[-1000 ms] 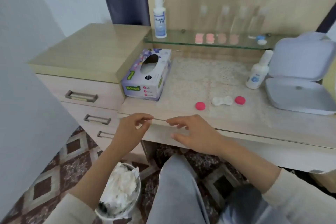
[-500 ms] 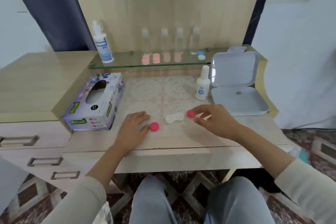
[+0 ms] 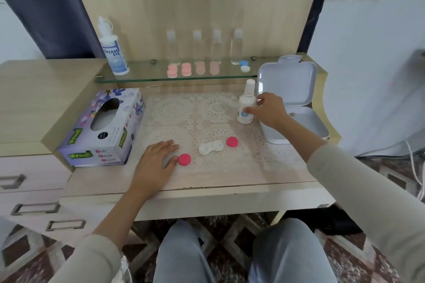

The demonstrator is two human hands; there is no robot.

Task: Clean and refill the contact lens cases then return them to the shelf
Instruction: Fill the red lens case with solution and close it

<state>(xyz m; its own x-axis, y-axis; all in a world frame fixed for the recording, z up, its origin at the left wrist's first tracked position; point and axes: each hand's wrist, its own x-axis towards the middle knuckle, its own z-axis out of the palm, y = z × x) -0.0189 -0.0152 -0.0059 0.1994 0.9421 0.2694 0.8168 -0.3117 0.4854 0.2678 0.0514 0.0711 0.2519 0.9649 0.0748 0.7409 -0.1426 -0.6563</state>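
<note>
- Two bare hands are seen at a dressing table [image 3: 230,187] topped with a lace mat [image 3: 202,117].
- The right hand [image 3: 270,111] is wrapped around a small white solution bottle [image 3: 246,104], thumb and fingers gripping it where it stands upright beside an open white box [image 3: 289,101].
- The left hand [image 3: 156,163] is laid flat on the tabletop, fingers loosely spread, thumb tip just beside a pink cap [image 3: 184,159].
- An uncapped white contact lens case [image 3: 211,147] is shown on the mat, between that cap and a second pink cap [image 3: 232,142].
- More cases and a large solution bottle [image 3: 113,49] are lined up on the glass shelf [image 3: 147,76]; a tissue box [image 3: 103,128] is placed at left.
</note>
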